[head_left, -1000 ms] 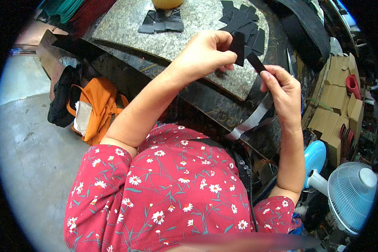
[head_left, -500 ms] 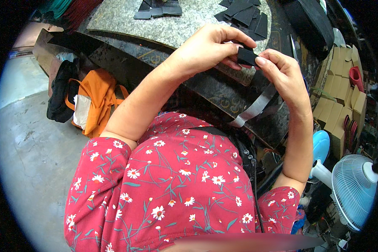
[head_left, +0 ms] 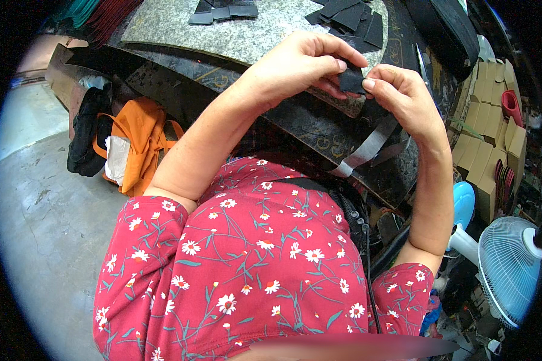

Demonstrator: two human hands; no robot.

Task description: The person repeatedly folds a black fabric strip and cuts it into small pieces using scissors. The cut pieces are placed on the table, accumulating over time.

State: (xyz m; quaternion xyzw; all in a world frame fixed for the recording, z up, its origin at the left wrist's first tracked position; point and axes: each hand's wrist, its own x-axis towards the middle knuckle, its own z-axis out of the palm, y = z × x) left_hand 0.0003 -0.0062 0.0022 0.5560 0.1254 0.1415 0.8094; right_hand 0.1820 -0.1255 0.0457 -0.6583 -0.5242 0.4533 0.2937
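Between my two hands is a small flat black piece, perhaps leather or fabric. My left hand is closed on its left side, thumb on top and fingers partly beneath. At its right edge, my right hand pinches it between thumb and forefinger. Beyond my hands, a pile of similar black pieces lies on a speckled grey slab. More dark pieces rest farther left on that slab. A grey strip hangs over the dark table edge below my right hand.
An orange bag and a black bag stand left of the table. To the right are brown cardboard boxes and a blue-and-white fan. A black case-like object lies at the table's far right.
The black piece has turned, so more of its broad face shows between my hands. My right hand has shifted slightly, and more of the grey strip is visible.
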